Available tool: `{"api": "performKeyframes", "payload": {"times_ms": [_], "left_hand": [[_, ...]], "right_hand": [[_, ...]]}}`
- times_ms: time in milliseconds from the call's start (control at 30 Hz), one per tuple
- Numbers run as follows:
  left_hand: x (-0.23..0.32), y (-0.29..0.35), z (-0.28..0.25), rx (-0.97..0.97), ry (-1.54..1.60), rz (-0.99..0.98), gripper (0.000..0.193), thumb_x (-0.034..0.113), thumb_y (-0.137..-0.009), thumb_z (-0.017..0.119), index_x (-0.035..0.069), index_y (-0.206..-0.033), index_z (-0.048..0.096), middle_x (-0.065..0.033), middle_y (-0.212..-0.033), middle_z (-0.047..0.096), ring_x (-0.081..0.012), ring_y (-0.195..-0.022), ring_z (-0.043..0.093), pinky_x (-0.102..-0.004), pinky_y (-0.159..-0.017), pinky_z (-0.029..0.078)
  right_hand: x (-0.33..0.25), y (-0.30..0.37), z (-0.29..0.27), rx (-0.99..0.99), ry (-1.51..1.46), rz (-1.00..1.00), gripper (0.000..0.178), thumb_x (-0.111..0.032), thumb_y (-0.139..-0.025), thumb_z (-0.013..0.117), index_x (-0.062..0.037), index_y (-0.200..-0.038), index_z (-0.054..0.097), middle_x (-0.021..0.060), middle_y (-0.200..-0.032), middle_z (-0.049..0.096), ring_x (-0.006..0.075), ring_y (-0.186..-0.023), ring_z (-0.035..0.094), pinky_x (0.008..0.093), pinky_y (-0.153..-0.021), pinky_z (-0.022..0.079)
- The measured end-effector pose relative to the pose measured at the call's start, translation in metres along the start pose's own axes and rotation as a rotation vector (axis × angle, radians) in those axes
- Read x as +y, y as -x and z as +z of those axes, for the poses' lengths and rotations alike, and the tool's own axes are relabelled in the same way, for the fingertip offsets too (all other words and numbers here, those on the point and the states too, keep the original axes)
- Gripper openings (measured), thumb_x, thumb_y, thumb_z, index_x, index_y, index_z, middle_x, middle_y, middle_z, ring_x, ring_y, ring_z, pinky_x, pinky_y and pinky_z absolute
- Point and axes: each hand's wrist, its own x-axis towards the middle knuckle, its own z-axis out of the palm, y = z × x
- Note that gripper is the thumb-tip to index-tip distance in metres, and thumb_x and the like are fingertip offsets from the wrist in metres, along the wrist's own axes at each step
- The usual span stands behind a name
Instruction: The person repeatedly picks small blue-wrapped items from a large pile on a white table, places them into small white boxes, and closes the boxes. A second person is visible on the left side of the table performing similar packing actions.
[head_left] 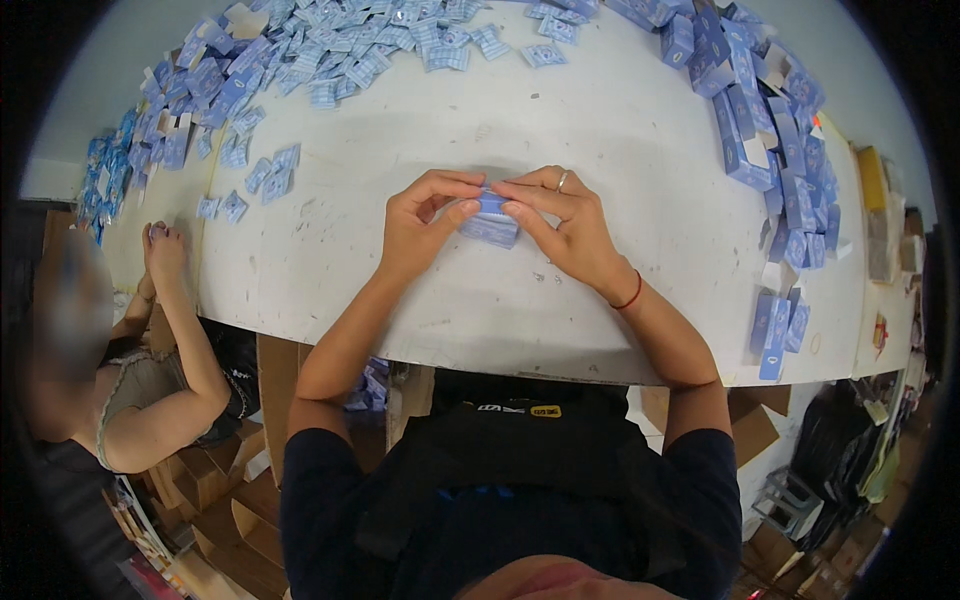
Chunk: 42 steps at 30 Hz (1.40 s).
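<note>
A small blue carton (pixel 490 228) is between my two hands over the middle of the white table (pixel 400 300). My left hand (pixel 428 215) grips its upper left, thumb on the near side and fingers at the far edge. From the other side my right hand (pixel 560 215), with a ring on one finger, pinches the upper right part in the same way. Both thumbs press close together at the carton's top end. My fingers hide much of that end, so I cannot tell whether its flap is folded in.
Light-blue checked sachets (pixel 345 45) heap at the far left, several loose sachets (pixel 275 172) nearer. Blue cartons (pixel 790 170) pile along the right edge, more cartons (pixel 205 80) at far left. A co-worker's hands (pixel 165 250) are at the left. Brown cardboard boxes (pixel 240 520) stand below the table.
</note>
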Motion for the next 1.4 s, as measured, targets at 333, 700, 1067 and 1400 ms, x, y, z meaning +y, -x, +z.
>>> {"api": "performKeyframes", "payload": {"times_ms": [333,700,1067,1400], "left_hand": [[-0.008,0.016,-0.012,-0.109,-0.121,0.184,0.021,-0.006,-0.080,0.071,0.002,-0.099,0.068,-0.0157,-0.120,0.062,-0.0250,-0.111,0.060,-0.0350,-0.094,0.050],[-0.003,0.018,-0.017,-0.148,-0.372,0.394,0.024,0.000,-0.072,0.079,0.008,-0.093,0.072,-0.0136,-0.116,0.065,-0.0245,-0.106,0.063,-0.0317,-0.084,0.054],[-0.013,0.019,-0.006,-0.164,-0.553,0.451,0.033,0.006,-0.071,0.082,0.010,-0.101,0.068,-0.0159,-0.125,0.058,-0.0298,-0.113,0.059,-0.0368,-0.090,0.054],[0.058,0.114,-0.080,0.000,-0.271,-0.170,0.023,0.020,-0.077,0.073,0.002,-0.090,0.068,-0.0152,-0.111,0.057,-0.0271,-0.105,0.054,-0.0410,-0.090,0.042]], "right_hand": [[-0.010,0.016,0.005,0.024,0.258,-0.171,0.029,-0.015,-0.084,0.070,-0.0112,-0.112,0.070,0.0086,-0.116,0.064,0.0252,-0.100,0.058,0.0371,-0.086,0.045],[-0.007,0.031,0.018,-0.046,0.282,-0.306,0.033,-0.004,-0.081,0.068,-0.0073,-0.115,0.067,0.0104,-0.126,0.059,0.0306,-0.113,0.056,0.0400,-0.092,0.049],[0.008,0.029,0.019,0.052,0.006,-0.267,0.026,-0.002,-0.075,0.076,-0.0077,-0.100,0.070,0.0099,-0.117,0.063,0.0317,-0.113,0.059,0.0373,-0.088,0.054],[0.092,0.037,-0.134,0.557,0.652,0.070,0.040,-0.021,-0.083,0.075,-0.0054,-0.117,0.063,0.0125,-0.121,0.062,0.0296,-0.115,0.056,0.0383,-0.098,0.043]]}}
